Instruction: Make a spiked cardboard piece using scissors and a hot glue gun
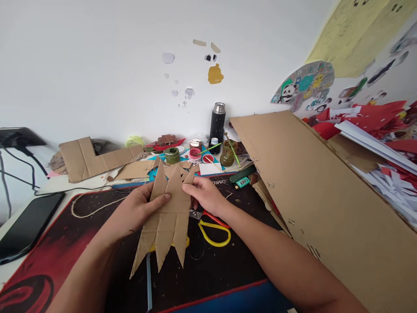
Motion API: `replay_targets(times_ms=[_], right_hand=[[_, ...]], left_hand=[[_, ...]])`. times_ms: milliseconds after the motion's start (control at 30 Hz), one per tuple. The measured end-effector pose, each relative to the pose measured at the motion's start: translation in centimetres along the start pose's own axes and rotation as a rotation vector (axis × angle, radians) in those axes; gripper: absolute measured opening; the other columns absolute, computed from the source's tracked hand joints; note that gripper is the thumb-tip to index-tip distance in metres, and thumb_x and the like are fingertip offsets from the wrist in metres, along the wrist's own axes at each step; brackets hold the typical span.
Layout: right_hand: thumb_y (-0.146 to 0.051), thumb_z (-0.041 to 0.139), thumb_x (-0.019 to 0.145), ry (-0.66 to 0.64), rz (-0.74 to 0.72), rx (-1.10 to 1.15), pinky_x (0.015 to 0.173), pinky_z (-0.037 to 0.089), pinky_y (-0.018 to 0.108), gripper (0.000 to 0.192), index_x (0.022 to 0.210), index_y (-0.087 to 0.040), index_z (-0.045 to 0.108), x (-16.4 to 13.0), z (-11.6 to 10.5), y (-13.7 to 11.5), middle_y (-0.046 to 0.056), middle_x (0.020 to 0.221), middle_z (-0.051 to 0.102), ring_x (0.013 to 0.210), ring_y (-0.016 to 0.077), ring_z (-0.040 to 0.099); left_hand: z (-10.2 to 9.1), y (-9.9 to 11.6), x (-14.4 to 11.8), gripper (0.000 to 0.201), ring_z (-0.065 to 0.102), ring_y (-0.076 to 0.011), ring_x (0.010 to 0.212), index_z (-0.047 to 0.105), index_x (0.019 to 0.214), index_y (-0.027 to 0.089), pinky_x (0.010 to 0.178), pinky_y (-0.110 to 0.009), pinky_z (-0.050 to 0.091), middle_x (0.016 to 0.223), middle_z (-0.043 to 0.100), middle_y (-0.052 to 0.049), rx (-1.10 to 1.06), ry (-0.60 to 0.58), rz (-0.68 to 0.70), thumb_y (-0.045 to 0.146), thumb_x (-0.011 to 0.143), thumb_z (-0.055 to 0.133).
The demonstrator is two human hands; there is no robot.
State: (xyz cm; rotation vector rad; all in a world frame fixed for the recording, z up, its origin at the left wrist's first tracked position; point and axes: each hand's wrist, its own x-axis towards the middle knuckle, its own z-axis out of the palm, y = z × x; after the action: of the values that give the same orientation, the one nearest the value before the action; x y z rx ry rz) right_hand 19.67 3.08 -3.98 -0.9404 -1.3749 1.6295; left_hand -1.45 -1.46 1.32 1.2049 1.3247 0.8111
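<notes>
My left hand [138, 211] and my right hand [204, 194] both hold a bundle of brown cardboard strips [169, 217] with pointed ends, fanned out above a dark red-and-black desk mat [58, 256]. The left thumb presses on the front of the strips; the right fingers pinch their right edge near the top. Under the strips lie yellow-and-orange handled scissors [213, 228].
A large cardboard box flap [319, 195] rises at right, with red and white paper scraps [374, 130] behind. Paint pots [195, 155], a black flask [217, 121] and cardboard offcuts [91, 158] line the back. A phone [28, 226] and string [94, 208] lie at left.
</notes>
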Motion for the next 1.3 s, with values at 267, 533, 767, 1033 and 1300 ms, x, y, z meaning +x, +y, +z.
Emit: replay_targets(times_ms=[267, 533, 767, 1033, 1300], right_hand=[[-0.050, 0.081, 0.091, -0.007, 0.009, 0.001, 0.042, 0.044, 0.025, 0.033, 0.081, -0.022, 0.066, -0.1, 0.1, 0.1, -0.002, 0.064, 0.064, 0.048, 0.0140, 0.056], [-0.042, 0.073, 0.095, 0.001, 0.005, -0.030, 0.039, 0.042, 0.025, 0.025, 0.081, -0.022, 0.065, 0.0, 0.5, 0.5, -0.003, 0.061, 0.063, 0.044, 0.0131, 0.055], [-0.038, 0.071, 0.094, 0.026, 0.007, -0.054, 0.040, 0.044, 0.025, 0.021, 0.083, -0.021, 0.064, 0.0, 0.7, 0.5, -0.003, 0.065, 0.062, 0.046, 0.0129, 0.054], [-0.029, 0.067, 0.096, 0.059, 0.005, -0.100, 0.050, 0.040, 0.023, 0.012, 0.091, -0.018, 0.066, 0.3, 0.7, 0.9, -0.002, 0.074, 0.062, 0.056, 0.0118, 0.051], [-0.030, 0.065, 0.100, 0.031, -0.005, -0.015, 0.055, 0.043, 0.023, 0.011, 0.096, -0.020, 0.066, 0.3, 0.6, 0.7, -0.003, 0.078, 0.062, 0.059, 0.0121, 0.051]], left_hand=[[0.0, 0.4, -0.1, 0.063, 0.084, -0.0421, 0.090, 0.083, 0.113, 0.023, 0.070, -0.050, 0.071, 0.100, 0.087, -0.012, 0.044, 0.019, 0.019, 0.066, 0.068, 0.092], [-0.3, 0.1, -0.1, 0.062, 0.084, -0.0390, 0.087, 0.082, 0.113, 0.024, 0.070, -0.046, 0.071, 0.102, 0.088, -0.011, 0.095, 0.030, 0.033, 0.066, 0.069, 0.091], [-0.1, 0.1, -0.2, 0.062, 0.084, -0.0382, 0.085, 0.080, 0.115, 0.023, 0.069, -0.045, 0.070, 0.102, 0.088, -0.010, 0.146, 0.035, 0.042, 0.067, 0.072, 0.088], [0.3, 0.4, -0.3, 0.053, 0.083, -0.0379, 0.084, 0.079, 0.105, 0.024, 0.073, -0.046, 0.069, 0.096, 0.087, -0.008, 0.398, 0.097, 0.144, 0.070, 0.078, 0.076], [0.6, -0.1, -0.1, 0.059, 0.083, -0.0382, 0.083, 0.078, 0.114, 0.024, 0.067, -0.044, 0.069, 0.097, 0.087, -0.008, 0.306, 0.114, 0.120, 0.070, 0.078, 0.077]])
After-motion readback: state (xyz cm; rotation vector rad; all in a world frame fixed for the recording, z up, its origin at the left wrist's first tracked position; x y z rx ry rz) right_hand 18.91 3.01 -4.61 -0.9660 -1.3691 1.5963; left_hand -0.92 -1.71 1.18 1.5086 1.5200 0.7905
